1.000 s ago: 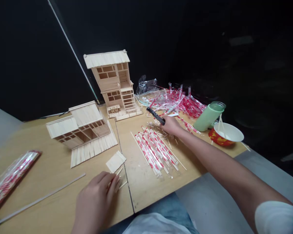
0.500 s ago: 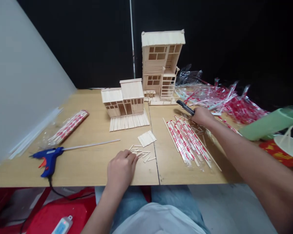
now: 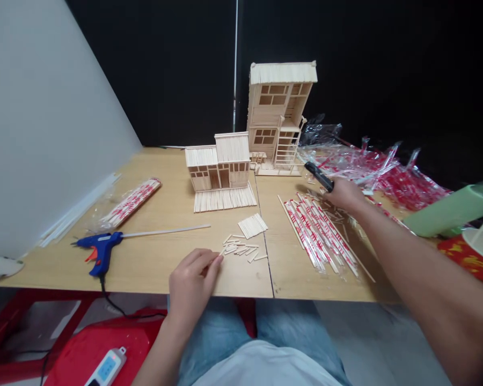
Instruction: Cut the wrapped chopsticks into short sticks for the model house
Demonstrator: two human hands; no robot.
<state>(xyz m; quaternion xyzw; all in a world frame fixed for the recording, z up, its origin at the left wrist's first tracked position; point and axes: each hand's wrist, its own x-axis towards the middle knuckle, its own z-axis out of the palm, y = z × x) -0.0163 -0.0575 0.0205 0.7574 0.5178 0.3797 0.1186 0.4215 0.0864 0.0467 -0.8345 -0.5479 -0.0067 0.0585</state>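
My left hand [image 3: 193,279] is closed in a pinch on a short wooden stick [image 3: 222,250], just left of a loose cluster of cut stick pieces [image 3: 241,249]. Behind those pieces lies a small flat panel of joined sticks [image 3: 252,225]. Across the table, my right hand [image 3: 344,194] grips a black pen-like tool [image 3: 319,176]; its exact kind is unclear. Scattered stick bits [image 3: 338,216] lie below that hand. Nearby is a row of chopsticks in clear and red wrappers [image 3: 320,233].
Two stick-built model houses, one low [image 3: 221,166] and one tall [image 3: 282,118], stand at the back. A blue glue gun [image 3: 100,247] and a chopstick pack [image 3: 132,202] lie left. Torn wrappers [image 3: 394,171], a green bottle [image 3: 446,209] and a red paper bowl [image 3: 467,254] occupy the right.
My view has swung left, bringing in the glue gun. My left hand has drawn back from the stick pieces, a stick now showing at its fingertips. My right hand keeps hold of the black tool.
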